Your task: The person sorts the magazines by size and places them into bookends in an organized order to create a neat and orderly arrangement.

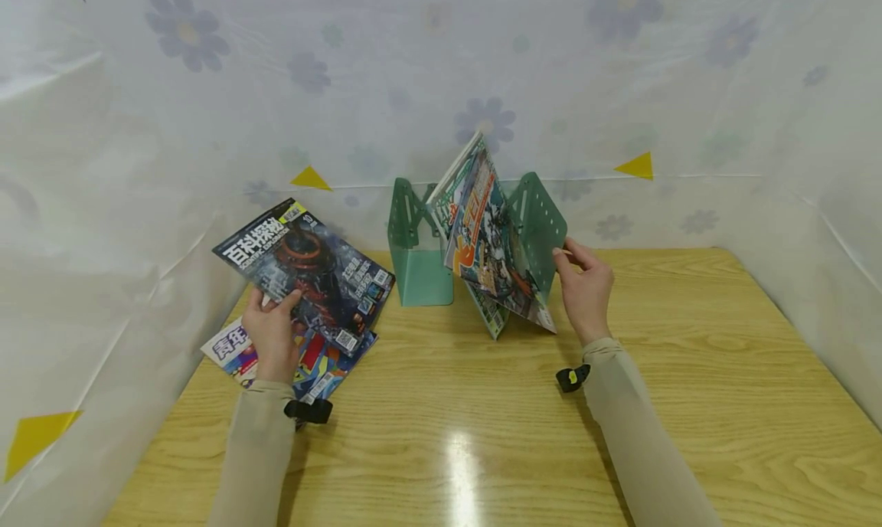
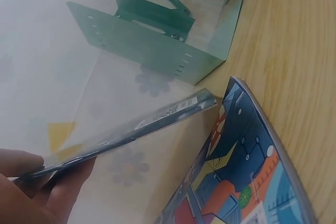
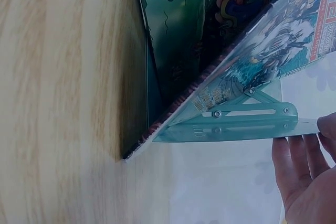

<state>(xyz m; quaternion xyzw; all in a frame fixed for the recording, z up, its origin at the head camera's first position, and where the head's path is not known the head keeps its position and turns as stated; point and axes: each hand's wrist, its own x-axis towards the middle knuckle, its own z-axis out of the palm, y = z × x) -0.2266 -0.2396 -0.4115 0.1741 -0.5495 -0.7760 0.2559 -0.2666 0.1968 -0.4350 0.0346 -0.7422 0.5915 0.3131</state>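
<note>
My left hand [image 1: 271, 339] grips a dark magazine [image 1: 324, 270] by its left side, thumb on the cover. In the left wrist view that magazine [image 2: 136, 128] appears edge-on, tilted above a colourful magazine [image 2: 223, 182] on the table. Around the right end plate [image 1: 542, 224] of a green expanding bookend, my right hand [image 1: 589, 289] pinches the outer edge; the right wrist view shows its fingers [image 3: 296, 166] under the plate. Several magazines [image 1: 492, 243] lean at a slant inside the bookend, tops to the left. Part of the bookend's middle is hidden behind them.
The bookend's left plate [image 1: 401, 243] and flat base [image 1: 427, 278] stand left of the leaning magazines. A wooden table [image 1: 413, 435] lies under everything. Behind it hangs a flower-patterned plastic sheet [image 1: 413, 67] with yellow triangles [image 1: 637, 167].
</note>
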